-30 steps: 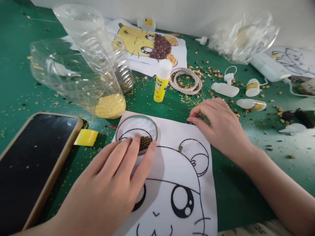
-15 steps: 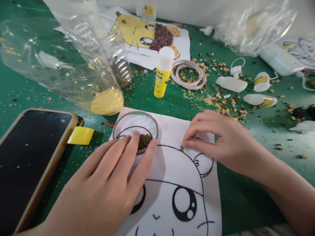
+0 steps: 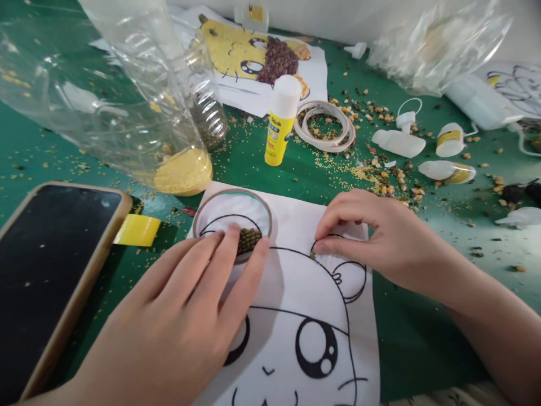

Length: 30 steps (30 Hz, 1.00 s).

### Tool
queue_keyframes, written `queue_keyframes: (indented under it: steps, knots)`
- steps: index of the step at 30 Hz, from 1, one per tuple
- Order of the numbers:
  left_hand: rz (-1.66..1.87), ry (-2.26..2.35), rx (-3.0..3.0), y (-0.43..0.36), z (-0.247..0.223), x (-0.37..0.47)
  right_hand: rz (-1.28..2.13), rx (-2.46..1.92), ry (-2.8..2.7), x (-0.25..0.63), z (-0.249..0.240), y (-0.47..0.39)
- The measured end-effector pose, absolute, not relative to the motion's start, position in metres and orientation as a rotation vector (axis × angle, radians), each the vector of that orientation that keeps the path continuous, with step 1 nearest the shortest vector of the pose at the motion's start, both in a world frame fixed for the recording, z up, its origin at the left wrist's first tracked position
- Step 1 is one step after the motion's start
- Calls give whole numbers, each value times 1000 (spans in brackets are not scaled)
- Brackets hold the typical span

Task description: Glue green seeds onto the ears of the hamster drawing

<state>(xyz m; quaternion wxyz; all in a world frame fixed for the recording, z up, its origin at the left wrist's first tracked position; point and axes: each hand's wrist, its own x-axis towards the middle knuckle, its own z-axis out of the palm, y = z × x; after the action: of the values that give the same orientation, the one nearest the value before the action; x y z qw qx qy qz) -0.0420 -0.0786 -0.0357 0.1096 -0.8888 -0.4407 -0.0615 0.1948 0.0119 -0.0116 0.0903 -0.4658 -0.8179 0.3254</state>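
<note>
A line drawing of a cartoon animal head point(image 3: 308, 285) lies on white paper. A thin ring point(image 3: 270, 211) rests over its left ear, where green mung beans point(image 3: 248, 241) form a packed patch. My left hand point(image 3: 181, 304) lies with fingers spread across the paper and the ring's near part, fingertips beside the beans. At the other ear, my right hand point(image 3: 359, 228) has thumb and forefinger pinched together against the paper. A few green beans point(image 3: 313, 255) show at the thumb tip; whatever is between the fingers is hidden.
A phone point(image 3: 54, 270) and a yellow strip point(image 3: 137, 230) lie left. Behind are a clear plastic container with yellow grains point(image 3: 183, 172), an upright glue stick point(image 3: 279, 121), pale rings point(image 3: 325, 127), small glue bottles point(image 3: 399, 144), scattered seeds and a partly filled picture point(image 3: 236, 51).
Both hands stay almost where they were. The view has shifted very slightly, and the right fingertips remain at the ear outline.
</note>
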Motion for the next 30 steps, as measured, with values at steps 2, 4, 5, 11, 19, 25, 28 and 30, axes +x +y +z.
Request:
queue_keyframes:
  steps: [2,4,5,11,19,25,28,30]
  knots:
    - [-176,-1287,-2611,-79,-36,-42,1005,-1392,-2407,196,-11,13]
    - [-171,-1278,-2611,-79,-36,-43,1054,-1397,-2385,197,-10,15]
    - [-168,-1279,-2613,-79,-36,-43,1076,-1399,-2371,197,-9,16]
    - [-143,-1248,-2595,-78,-35,-43,1073,-1417,-2334,197,-8,16]
    - [-157,-1245,-2608,-78,-34,-42,1039,-1402,-2368,194,-10,13]
    - [-142,-1233,-2592,-78,-35,-42,1055,-1405,-2333,192,-13,12]
    - [-143,-1239,-2602,-78,-34,-43,1083,-1413,-2305,192,-12,12]
    - [-142,-1242,-2604,-78,-35,-43,1103,-1427,-2281,192,-12,12]
